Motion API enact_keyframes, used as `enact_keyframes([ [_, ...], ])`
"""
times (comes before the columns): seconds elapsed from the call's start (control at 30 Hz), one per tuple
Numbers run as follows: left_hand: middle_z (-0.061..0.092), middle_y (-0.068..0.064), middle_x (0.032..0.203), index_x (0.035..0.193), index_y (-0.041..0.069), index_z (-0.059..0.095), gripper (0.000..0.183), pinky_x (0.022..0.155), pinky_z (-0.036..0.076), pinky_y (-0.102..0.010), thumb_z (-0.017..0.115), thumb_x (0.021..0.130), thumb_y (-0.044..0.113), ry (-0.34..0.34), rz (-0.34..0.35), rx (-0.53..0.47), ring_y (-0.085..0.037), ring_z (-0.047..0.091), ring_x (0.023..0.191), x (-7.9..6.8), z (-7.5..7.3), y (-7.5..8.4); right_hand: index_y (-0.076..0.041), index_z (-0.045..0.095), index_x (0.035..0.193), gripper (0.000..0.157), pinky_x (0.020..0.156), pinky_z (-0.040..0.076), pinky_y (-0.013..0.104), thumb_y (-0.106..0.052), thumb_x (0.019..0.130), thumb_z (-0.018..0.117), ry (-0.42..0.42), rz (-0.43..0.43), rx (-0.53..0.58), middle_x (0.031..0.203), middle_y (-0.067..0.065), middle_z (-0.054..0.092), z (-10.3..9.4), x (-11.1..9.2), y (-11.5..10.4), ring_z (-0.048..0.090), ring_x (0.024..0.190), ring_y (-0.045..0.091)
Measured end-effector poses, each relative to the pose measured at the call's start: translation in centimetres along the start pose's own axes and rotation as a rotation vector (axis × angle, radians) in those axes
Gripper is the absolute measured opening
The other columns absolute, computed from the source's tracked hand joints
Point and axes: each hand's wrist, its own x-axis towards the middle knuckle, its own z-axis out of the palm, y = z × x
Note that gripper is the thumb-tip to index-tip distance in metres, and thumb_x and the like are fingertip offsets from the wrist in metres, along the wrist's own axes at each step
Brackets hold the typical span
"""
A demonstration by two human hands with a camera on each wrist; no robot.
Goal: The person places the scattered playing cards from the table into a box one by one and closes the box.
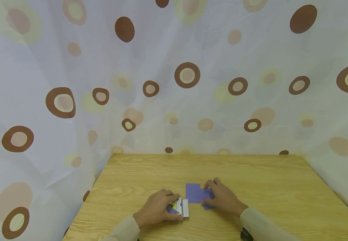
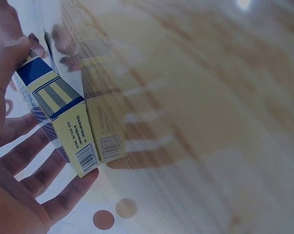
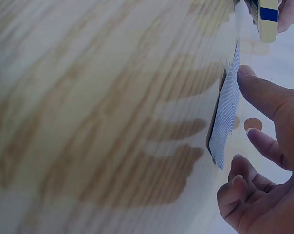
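Observation:
My left hand (image 1: 160, 207) holds a small playing-card box (image 2: 74, 126) on the table, its thumb on one side and fingers on the other. The box is cream and blue with a barcode on one end. A white flap (image 1: 185, 208) sticks out on its right. Blue-backed playing cards (image 1: 193, 193) lie flat just beyond the box, overlapping toward the right. Over their right part is my right hand (image 1: 223, 198), fingers loosely bent. In the right wrist view its thumb touches the cards' edge (image 3: 227, 112), while the other fingers stand apart from them.
Both hands work on a glossy wood-grain table (image 1: 143, 170) that reflects them. A white curtain (image 1: 161, 110) with brown and yellow circles hangs behind the table and along its sides. A dark object (image 1: 246, 233) shows under the right sleeve.

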Motion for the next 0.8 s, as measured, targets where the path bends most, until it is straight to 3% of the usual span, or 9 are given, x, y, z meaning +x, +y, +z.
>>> enact_keyframes([
  [0.27,0.069,0.003,0.121,0.135,0.017,0.068,0.077,0.079,0.052,-0.024,0.069,0.083,0.073,0.001,0.005,0.006,-0.011,0.060,0.103,0.0,0.0,0.0,-0.011,0.065,0.117,0.061,0.061,0.045,0.030,-0.050,0.076,0.088,0.018,0.057,-0.027,0.097,0.001,0.050,0.0,-0.5,0.3,0.047,0.076,0.012],
  [0.57,0.069,0.003,0.120,0.135,0.017,0.068,0.077,0.075,0.050,-0.022,0.069,0.083,0.073,-0.006,0.008,0.001,-0.010,0.059,0.099,0.0,0.1,0.0,0.000,0.067,0.113,0.075,0.061,0.051,0.034,-0.056,0.068,0.090,0.048,0.174,-0.107,0.097,0.005,0.056,-0.4,-1.0,1.0,0.052,0.074,0.013],
  [0.8,0.069,0.004,0.120,0.135,0.016,0.068,0.077,0.075,0.050,-0.021,0.070,0.083,0.073,0.003,0.015,0.010,-0.010,0.059,0.099,0.0,0.0,0.1,0.002,0.066,0.105,0.067,0.067,0.052,0.040,-0.048,0.069,0.093,0.007,0.219,-0.037,0.097,0.007,0.057,-1.0,-1.0,1.0,0.053,0.080,0.018],
])
